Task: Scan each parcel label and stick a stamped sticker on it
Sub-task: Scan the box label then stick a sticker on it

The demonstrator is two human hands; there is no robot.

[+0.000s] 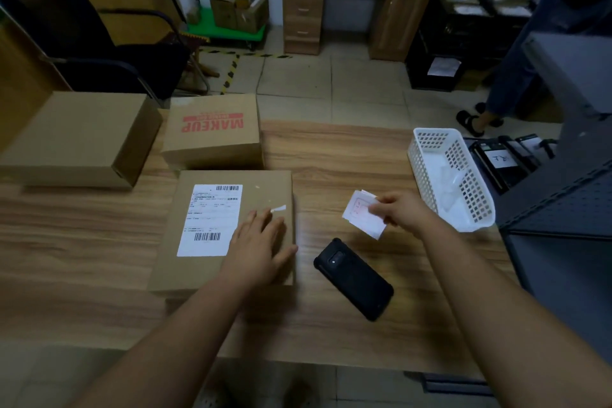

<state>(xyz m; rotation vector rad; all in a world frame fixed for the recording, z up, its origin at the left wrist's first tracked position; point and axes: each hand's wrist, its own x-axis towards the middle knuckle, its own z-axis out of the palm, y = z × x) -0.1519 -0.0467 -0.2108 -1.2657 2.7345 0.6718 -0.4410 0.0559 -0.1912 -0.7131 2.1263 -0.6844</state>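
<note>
A flat cardboard parcel (pixel 198 268) lies on the wooden table in front of me, with a white shipping label (pixel 210 220) on its top. My left hand (pixel 258 242) rests flat on the parcel just right of the label, and a small white sticker (pixel 279 209) shows at its fingertips. My right hand (pixel 400 210) hovers to the right of the parcel, pinching a small stack of white sticker sheets (pixel 361 217) with a red stamp. A black handheld scanner (pixel 354 278) lies on the table between my forearms.
A "MAKEUP" box (pixel 215 129) and a plain brown box (pixel 76 136) stand behind the parcel. A white mesh basket (pixel 447 175) sits at the table's right, beside a dark metal rack (pixel 563 189). A person's legs (pixel 496 89) stand at the far right.
</note>
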